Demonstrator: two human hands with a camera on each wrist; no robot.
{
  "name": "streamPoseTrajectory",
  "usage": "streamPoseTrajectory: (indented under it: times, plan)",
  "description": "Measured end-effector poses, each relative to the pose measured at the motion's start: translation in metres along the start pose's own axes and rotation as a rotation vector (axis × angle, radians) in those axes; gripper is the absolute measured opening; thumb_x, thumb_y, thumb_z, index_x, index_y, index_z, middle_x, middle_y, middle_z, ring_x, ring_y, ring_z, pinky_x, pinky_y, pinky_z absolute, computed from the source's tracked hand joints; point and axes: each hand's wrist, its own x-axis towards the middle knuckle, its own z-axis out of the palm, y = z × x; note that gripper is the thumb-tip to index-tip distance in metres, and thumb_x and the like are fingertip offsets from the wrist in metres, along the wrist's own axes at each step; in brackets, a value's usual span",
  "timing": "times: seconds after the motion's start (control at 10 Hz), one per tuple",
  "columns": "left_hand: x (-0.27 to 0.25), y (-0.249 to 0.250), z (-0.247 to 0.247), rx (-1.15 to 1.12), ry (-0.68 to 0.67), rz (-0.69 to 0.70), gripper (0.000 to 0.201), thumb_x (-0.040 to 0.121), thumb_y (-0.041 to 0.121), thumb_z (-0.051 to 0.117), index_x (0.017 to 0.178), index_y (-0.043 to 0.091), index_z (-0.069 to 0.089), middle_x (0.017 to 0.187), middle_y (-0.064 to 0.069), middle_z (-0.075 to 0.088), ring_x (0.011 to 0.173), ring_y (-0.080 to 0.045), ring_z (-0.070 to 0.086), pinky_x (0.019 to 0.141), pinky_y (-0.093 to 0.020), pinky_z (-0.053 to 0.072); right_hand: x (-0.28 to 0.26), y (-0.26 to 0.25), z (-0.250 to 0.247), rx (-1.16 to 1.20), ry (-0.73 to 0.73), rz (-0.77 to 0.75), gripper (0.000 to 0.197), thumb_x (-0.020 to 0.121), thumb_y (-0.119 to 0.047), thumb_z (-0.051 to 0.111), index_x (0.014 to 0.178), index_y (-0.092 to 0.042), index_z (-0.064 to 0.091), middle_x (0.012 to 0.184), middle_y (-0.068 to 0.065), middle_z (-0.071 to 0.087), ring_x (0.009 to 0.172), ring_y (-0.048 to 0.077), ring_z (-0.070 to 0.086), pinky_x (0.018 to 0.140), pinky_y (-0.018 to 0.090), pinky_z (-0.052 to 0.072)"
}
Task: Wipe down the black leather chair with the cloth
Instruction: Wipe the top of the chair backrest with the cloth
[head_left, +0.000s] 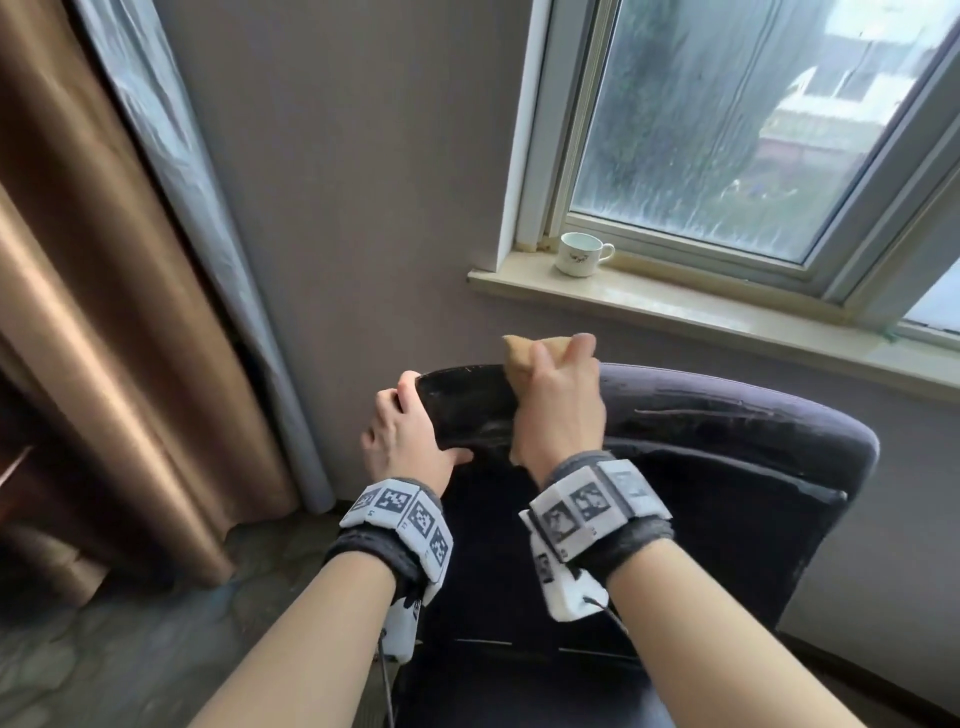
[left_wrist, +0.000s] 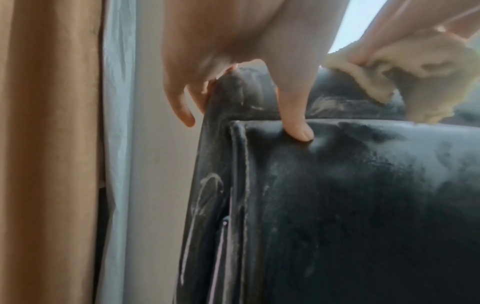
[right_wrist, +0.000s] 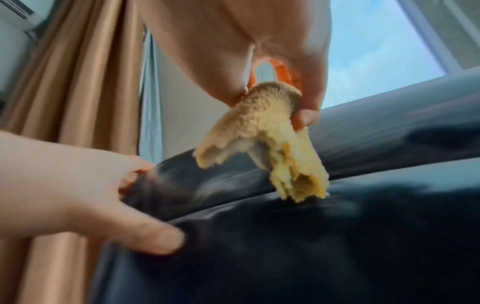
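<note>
Right hand (head_left: 558, 400) bunching crumpled tan cloth (right_wrist: 262, 139) on top edge of black leather chair (head_left: 727, 467); left hand (head_left: 405, 431) clamped round its left top corner. Risk: loose bunching slipping, leaving dusty streaks unwiped.

From the head camera, the fingers of the left hand (head_left: 402, 434) curl out of sight behind the top corner of the black leather chair (head_left: 727, 467), whose seat and base are cut off by the bottom edge. The right hand (head_left: 558, 410) covers most of the crumpled yellow fluffy cloth (head_left: 519, 353). In the right wrist view the chair back (right_wrist: 285, 246) and the left hand (right_wrist: 78, 195) are smeared with blur. The motif on the small white china cup (head_left: 579, 254) on the windowsill is too small to tell.
</note>
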Motion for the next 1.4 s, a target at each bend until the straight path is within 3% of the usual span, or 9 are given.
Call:
streamPoseTrajectory:
  times: [0.2,0.3,0.5,0.6,0.8,1.0,1.1,1.2,1.4]
  plan:
    - [0.0,-0.004,-0.001,0.033,0.012,0.022,0.08,0.073,0.024,0.071,0.137,0.02,0.023,0.133,-0.009,0.037,0.12,-0.028,0.046,0.096,-0.04,0.033,-0.012,-0.032,0.023,0.013,-0.029,-0.278,0.04,0.086,-0.002,0.051,0.126,-0.005,0.044,0.125,0.019,0.039,0.106,0.035,0.045,0.056,0.035,0.038]
    - [0.001,-0.005,-0.002,0.023,0.008,0.036,0.095,0.062,0.039,0.081,0.136,0.024,0.024,0.131,-0.006,0.038,0.119,-0.027,0.046,0.097,-0.039,0.032,0.003,0.023,0.009,0.003,0.022,-0.186,0.055,0.075,0.0,0.062,0.125,-0.012,0.044,0.122,0.016,0.037,0.105,0.034,0.045,0.061,0.031,0.039]
    - [0.003,0.0,-0.002,0.203,0.05,0.111,0.102,0.061,0.053,0.077,0.138,0.015,0.023,0.131,-0.01,0.038,0.119,-0.026,0.044,0.101,-0.038,0.03,0.019,0.093,-0.008,0.12,0.17,0.11,0.013,0.092,-0.027,0.045,0.104,-0.021,0.049,0.105,0.007,0.048,0.087,0.029,0.054,0.083,0.041,0.047]
    - [0.011,0.01,-0.005,0.357,0.089,0.266,0.103,0.059,0.055,0.077,0.137,0.012,0.026,0.137,-0.007,0.034,0.126,-0.023,0.036,0.111,-0.039,0.021,0.013,0.045,-0.011,0.054,0.09,-0.039,0.042,0.089,-0.01,0.046,0.13,-0.018,0.046,0.123,0.02,0.04,0.103,0.036,0.048,0.08,0.038,0.043]
    - [0.012,0.001,-0.002,0.053,0.012,0.128,0.093,0.061,0.035,0.08,0.136,0.011,0.029,0.131,-0.01,0.042,0.124,-0.028,0.043,0.102,-0.038,0.032,-0.005,-0.007,0.012,-0.065,-0.077,-0.372,0.047,0.085,-0.014,0.058,0.129,-0.017,0.041,0.143,0.009,0.027,0.118,0.031,0.041,0.058,0.03,0.036]
    - [0.016,-0.005,-0.004,-0.089,-0.094,0.075,0.107,0.058,0.029,0.086,0.141,0.012,0.021,0.138,-0.011,0.035,0.13,-0.027,0.033,0.107,-0.036,0.028,0.001,0.021,0.005,0.005,0.034,-0.215,0.051,0.08,-0.008,0.062,0.128,-0.016,0.048,0.139,0.01,0.037,0.112,0.03,0.045,0.073,0.039,0.052]
    - [0.017,-0.007,-0.003,-0.123,-0.134,0.035,0.103,0.069,0.02,0.077,0.146,0.009,0.009,0.144,-0.013,0.029,0.134,-0.028,0.029,0.109,-0.035,0.025,-0.008,-0.013,0.026,-0.011,0.027,-0.533,0.041,0.071,-0.01,0.067,0.112,-0.013,0.061,0.129,0.009,0.053,0.088,0.028,0.054,0.054,0.028,0.052]
    - [0.02,-0.014,-0.006,-0.058,-0.169,0.064,0.095,0.076,0.017,0.067,0.148,0.011,0.006,0.148,-0.011,0.024,0.135,-0.028,0.026,0.109,-0.036,0.025,-0.017,-0.011,0.045,-0.104,0.022,-0.693,0.04,0.079,-0.013,0.041,0.111,-0.012,0.065,0.128,0.005,0.046,0.083,0.022,0.045,0.047,0.027,0.049]
    - [0.016,-0.014,-0.005,-0.023,-0.15,0.092,0.103,0.074,0.019,0.072,0.147,0.011,0.0,0.143,-0.012,0.029,0.132,-0.028,0.029,0.107,-0.038,0.029,-0.033,0.023,0.05,-0.165,0.085,-0.884,0.043,0.079,-0.01,0.036,0.111,-0.007,0.065,0.124,0.005,0.035,0.08,0.02,0.037,0.053,0.029,0.052]
